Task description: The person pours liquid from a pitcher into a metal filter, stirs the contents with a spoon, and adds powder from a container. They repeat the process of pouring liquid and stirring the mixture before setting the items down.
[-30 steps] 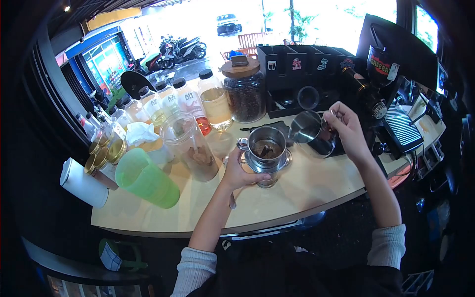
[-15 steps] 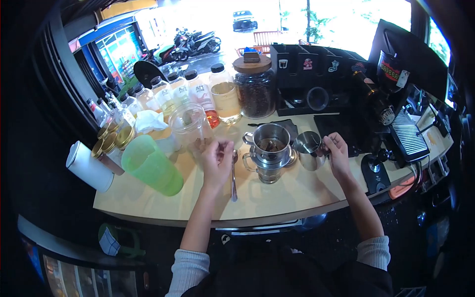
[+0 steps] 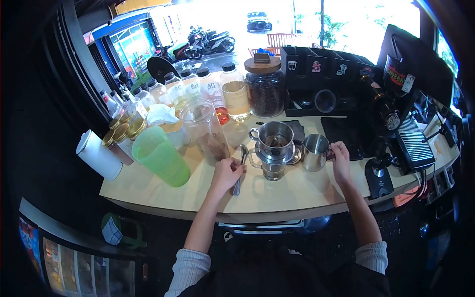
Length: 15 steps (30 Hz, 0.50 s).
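Note:
My left hand (image 3: 228,174) is low over the counter, its fingers pinched together at the spoon (image 3: 237,185), which lies on the wood. My right hand (image 3: 340,157) grips the handle of a steel pitcher (image 3: 315,151). Between the hands a metal drip filter (image 3: 275,136), with dark contents, sits on a metal cup (image 3: 272,171). A clear plastic jar (image 3: 204,131) with brown powder stands just behind my left hand. Left of it is a green translucent pitcher (image 3: 161,157).
On the counter (image 3: 277,200), bottles (image 3: 213,91) and a coffee bean jar (image 3: 265,86) line the back. Gold-lidded jars (image 3: 136,127) and a white container (image 3: 99,154) stand left. A black organizer (image 3: 321,74), a grinder (image 3: 393,74) and a tamper (image 3: 379,171) are right.
My left hand has moved down and closed its fingers at the spoon. The steel pitcher in my right hand now looks more upright. The whole view has shifted slightly.

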Available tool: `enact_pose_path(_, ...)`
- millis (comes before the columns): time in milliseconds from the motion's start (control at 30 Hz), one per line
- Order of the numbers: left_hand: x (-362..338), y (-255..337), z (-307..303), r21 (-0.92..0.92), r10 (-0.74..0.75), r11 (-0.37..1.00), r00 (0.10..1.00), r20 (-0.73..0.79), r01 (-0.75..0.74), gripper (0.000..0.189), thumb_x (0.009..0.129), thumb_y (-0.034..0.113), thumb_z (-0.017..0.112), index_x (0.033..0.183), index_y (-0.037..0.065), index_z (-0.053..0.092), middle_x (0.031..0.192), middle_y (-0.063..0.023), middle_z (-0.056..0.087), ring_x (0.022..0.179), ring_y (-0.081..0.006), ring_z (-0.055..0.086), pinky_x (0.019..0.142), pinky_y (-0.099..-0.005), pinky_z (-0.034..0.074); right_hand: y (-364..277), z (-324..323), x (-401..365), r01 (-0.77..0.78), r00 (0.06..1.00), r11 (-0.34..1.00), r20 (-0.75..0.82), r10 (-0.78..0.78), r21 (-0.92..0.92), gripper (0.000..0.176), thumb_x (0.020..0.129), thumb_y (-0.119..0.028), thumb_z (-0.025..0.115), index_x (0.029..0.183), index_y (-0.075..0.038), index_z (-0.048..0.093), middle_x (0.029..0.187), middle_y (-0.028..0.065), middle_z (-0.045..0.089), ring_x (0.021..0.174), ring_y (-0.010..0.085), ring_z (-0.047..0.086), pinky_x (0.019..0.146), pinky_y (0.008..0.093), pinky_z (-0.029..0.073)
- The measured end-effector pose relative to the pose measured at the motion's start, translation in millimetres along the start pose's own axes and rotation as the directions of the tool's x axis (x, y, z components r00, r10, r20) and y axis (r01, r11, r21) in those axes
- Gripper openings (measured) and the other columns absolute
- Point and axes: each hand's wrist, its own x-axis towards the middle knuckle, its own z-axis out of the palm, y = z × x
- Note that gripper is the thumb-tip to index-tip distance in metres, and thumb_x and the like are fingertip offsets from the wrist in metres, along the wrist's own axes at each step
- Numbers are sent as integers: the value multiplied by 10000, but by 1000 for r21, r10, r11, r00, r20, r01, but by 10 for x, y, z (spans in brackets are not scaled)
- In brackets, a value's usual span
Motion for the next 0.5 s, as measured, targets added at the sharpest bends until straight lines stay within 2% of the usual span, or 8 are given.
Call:
enact_pose_path(33, -18, -5, -17, -1, 2, 1000, 1000, -1, -2, 253, 786, 189, 728, 855, -43, 655, 621, -111, 633, 567, -199, 628, 575, -328, 503, -14, -17, -17, 2, 1000, 1000, 0, -2, -1, 143, 981, -131, 466, 846, -87, 483, 752, -18, 495, 715, 71, 496, 666, 233, 414)
enact_pose_path(100, -86, 0, -73, -283, 20, 959, 1000, -18, -25, 180, 821, 140, 711, 836, -25, 642, 596, -39, 604, 520, -98, 565, 500, -252, 451, -57, -36, -45, -45, 999, 993, -18, 43, -106, 67, 969, -89, 463, 924, -75, 510, 796, -22, 510, 732, 73, 510, 693, 226, 416)
enact_pose_path(133, -187, 199, -178, -406, -55, 912, 998, 17, 57, 143, 870, 128, 673, 841, 3, 610, 588, 18, 565, 496, -31, 498, 454, -198, 384, -52, -59, -33, -41, 999, 994, -20, 39, -104, 67, 969, -89, 463, 924, -75, 510, 796, -22, 510, 732, 73, 510, 693, 226, 416)
enact_pose_path(200, -253, 268, -266, -537, -41, 842, 999, 24, 47, 136, 880, 132, 664, 847, 20, 594, 591, 21, 564, 484, -28, 490, 443, -187, 368, -27, -122, -12, 47, 995, 943, -69, -74, -330, 188, 904, -62, 564, 1083, -33, 514, 1047, 86, 545, 964, 158, 539, 828, 285, 438)
enact_pose_path(233, -292, 350, -329, -658, -33, 752, 999, 29, 44, 131, 891, 136, 656, 853, 37, 579, 595, 24, 564, 472, -25, 481, 433, -175, 353, -220, 9, -64, 48, 995, 943, -67, -74, -328, 188, 904, -62, 564, 1083, -33, 514, 1047, 86, 545, 964, 158, 539, 828, 285, 438)
enact_pose_path(300, -339, 601, -468, -694, -40, 719, 999, 24, 46, 119, 904, 131, 639, 848, 70, 554, 595, 24, 567, 472, -10, 476, 424, -169, 349, -731, 344, -212, 381, 882, 627, 64, -467, -679, 378, 827, -45, 637, 1175, -23, 490, 1236, 153, 480, 1140, 260, 492, 928, 356, 414)
enact_pose_path(367, -327, 828, -546, -798, -33, 602, 997, -76, -41, 124, 908, 134, 631, 842, 83, 539, 600, 30, 562, 477, -6, 478, 422, -157, 348, -1078, 711, -368, 603, 761, 449, 306, -572, -660, 447, 767, -55, 689, 1175, -34, 507, 1292, 179, 460, 1185, 314, 477, 954, 408, 407)
enact_pose_path(500, -163, 1184, -563, -848, 58, 510, 990, -131, -142, 135, 914, 121, 612, 835, 90, 507, 620, 16, 567, 498, -5, 491, 427, -157, 366, -1350, 1373, -610, 888, 414, 407, 759, -502, -215, 523, 729, -67, 705, 1225, -56, 543, 1296, 118, 494, 1120, 286, 539, 933, 402, 451)
